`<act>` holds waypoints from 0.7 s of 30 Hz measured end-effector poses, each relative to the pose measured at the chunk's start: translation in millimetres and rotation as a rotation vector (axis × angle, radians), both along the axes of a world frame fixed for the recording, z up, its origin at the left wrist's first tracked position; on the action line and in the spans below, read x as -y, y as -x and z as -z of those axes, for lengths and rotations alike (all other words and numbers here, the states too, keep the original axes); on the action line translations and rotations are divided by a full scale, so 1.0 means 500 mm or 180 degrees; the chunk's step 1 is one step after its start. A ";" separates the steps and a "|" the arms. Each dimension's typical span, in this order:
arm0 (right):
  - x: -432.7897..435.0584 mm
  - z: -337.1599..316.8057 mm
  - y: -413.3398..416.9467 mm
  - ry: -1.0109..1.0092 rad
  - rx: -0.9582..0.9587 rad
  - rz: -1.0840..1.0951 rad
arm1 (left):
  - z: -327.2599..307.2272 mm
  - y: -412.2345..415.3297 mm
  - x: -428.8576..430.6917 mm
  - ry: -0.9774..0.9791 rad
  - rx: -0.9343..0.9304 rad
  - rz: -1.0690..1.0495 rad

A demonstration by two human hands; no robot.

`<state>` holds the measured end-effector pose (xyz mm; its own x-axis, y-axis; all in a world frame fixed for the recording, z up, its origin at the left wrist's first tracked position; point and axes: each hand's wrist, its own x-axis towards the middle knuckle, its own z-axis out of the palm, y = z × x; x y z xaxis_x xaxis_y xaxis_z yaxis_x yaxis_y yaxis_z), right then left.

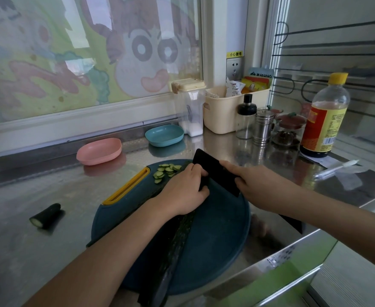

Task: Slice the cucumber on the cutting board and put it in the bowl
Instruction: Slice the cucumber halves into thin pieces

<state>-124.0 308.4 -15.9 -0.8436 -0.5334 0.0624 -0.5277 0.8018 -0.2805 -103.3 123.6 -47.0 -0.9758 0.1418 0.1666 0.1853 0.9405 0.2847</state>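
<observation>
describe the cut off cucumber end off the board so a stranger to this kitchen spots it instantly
Find the round dark blue cutting board on the steel counter, then look left past its yellow-rimmed slot. The cucumber end lies alone on bare steel. Unlike the thin slices piled on the board, it is a short dark chunk with a pale cut face.

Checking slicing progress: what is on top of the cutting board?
On the cutting board lie a long dark cucumber and a pile of slices at the far side. The left hand grips the cucumber beside the knife, covering the cut end.
</observation>
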 end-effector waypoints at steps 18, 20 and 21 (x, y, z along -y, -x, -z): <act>0.012 -0.012 0.016 -0.0283 0.0196 -0.0020 | 0.000 0.001 0.000 -0.0020 0.0017 0.0002; 0.019 0.001 0.015 -0.0338 0.0065 -0.0035 | 0.001 0.001 0.000 -0.0005 -0.0008 0.0004; 0.021 0.008 0.014 -0.0334 -0.0007 -0.0027 | 0.000 0.001 0.000 0.0002 -0.0020 0.0007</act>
<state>-130.9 297.8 -19.9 -0.8389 -0.5443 0.0076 -0.5352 0.8221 -0.1942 -103.8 123.5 -47.3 -0.9744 0.1441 0.1726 0.1891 0.9403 0.2829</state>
